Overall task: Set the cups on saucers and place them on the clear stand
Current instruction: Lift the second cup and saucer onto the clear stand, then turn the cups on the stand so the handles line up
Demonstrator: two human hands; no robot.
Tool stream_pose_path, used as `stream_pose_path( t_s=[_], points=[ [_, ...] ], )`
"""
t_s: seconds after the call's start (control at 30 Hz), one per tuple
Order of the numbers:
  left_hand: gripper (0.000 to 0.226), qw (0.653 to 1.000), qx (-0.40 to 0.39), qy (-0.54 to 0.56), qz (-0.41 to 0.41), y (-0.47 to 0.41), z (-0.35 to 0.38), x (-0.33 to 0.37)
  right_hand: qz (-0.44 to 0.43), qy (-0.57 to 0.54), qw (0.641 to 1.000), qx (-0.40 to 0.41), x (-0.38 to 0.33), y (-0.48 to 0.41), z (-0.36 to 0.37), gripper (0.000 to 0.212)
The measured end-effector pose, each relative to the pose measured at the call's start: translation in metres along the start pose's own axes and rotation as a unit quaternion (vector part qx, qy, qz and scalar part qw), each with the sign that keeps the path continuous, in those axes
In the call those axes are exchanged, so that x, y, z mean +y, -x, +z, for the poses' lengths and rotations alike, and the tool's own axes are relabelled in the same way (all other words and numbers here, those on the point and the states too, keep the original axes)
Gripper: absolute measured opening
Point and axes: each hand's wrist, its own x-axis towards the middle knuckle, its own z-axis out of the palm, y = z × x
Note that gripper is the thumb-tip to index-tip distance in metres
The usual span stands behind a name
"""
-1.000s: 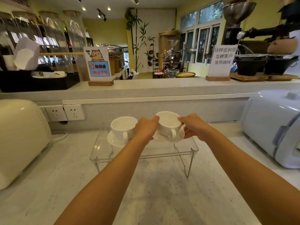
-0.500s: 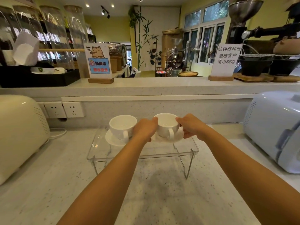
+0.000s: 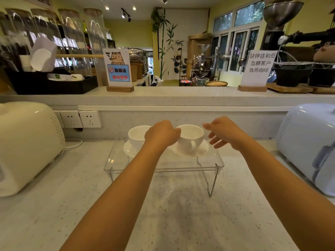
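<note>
Two white cups stand on white saucers on the clear stand (image 3: 208, 164). The right cup (image 3: 190, 137) sits on its saucer (image 3: 202, 150) with the handle facing me. The left cup (image 3: 136, 135) rests on its saucer (image 3: 128, 149) and is partly hidden by my left arm. My left hand (image 3: 161, 134) is curled between the two cups, its fingertips at the right cup's rim; whether it grips the rim is hidden. My right hand (image 3: 224, 132) hovers just right of the right cup, fingers spread, holding nothing.
A cream appliance (image 3: 27, 145) stands at the left and a pale blue appliance (image 3: 308, 142) at the right of the speckled counter (image 3: 181, 214). Wall sockets (image 3: 80, 119) sit behind. A raised ledge (image 3: 172, 96) carries signs, a black tray and coffee gear.
The right cup and saucer came down onto the stand. My right hand has let go and drawn back to the right with fingers spread. My left hand stays at the cup's rim.
</note>
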Motion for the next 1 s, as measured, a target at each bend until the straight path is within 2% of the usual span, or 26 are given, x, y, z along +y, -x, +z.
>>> stream_pose_path(
  t_s=[0.1, 0.2, 0.37, 0.47, 0.57, 0.67, 0.8, 1.0],
  points=[
    [0.034, 0.995, 0.073, 0.020, 0.057, 0.038, -0.002, -0.012, -0.056, -0.031, 0.997, 0.042, -0.002, 0.021, -0.002, 0.027],
    [0.040, 0.985, 0.147, 0.030, 0.083, 0.082, 0.010, -0.033, -0.095, -0.058, 0.992, 0.051, -0.002, 0.042, 0.009, 0.019],
    [0.036, 0.977, 0.186, -0.019, 0.099, 0.128, 0.050, -0.084, -0.131, -0.092, 0.987, 0.023, -0.003, 0.059, 0.044, 0.014],
    [0.037, 0.983, 0.153, -0.077, 0.072, 0.138, 0.072, -0.121, -0.132, -0.098, 0.986, -0.012, -0.005, 0.058, 0.065, 0.013],
    [0.052, 0.989, 0.111, -0.099, 0.020, 0.140, 0.084, -0.156, -0.116, -0.108, 0.986, -0.043, -0.007, 0.054, 0.084, 0.012],
    [0.076, 0.990, 0.018, -0.134, -0.036, 0.141, 0.093, -0.187, -0.098, -0.107, 0.988, -0.052, -0.010, 0.048, 0.097, 0.013],
    [0.086, 0.984, -0.065, -0.157, -0.045, 0.147, 0.104, -0.211, -0.089, -0.090, 0.990, -0.055, -0.016, 0.041, 0.108, 0.013],
    [0.091, 0.986, -0.041, -0.157, -0.035, 0.151, 0.108, -0.216, -0.047, -0.097, 0.993, -0.055, -0.015, 0.030, 0.120, 0.019]
  ],
)
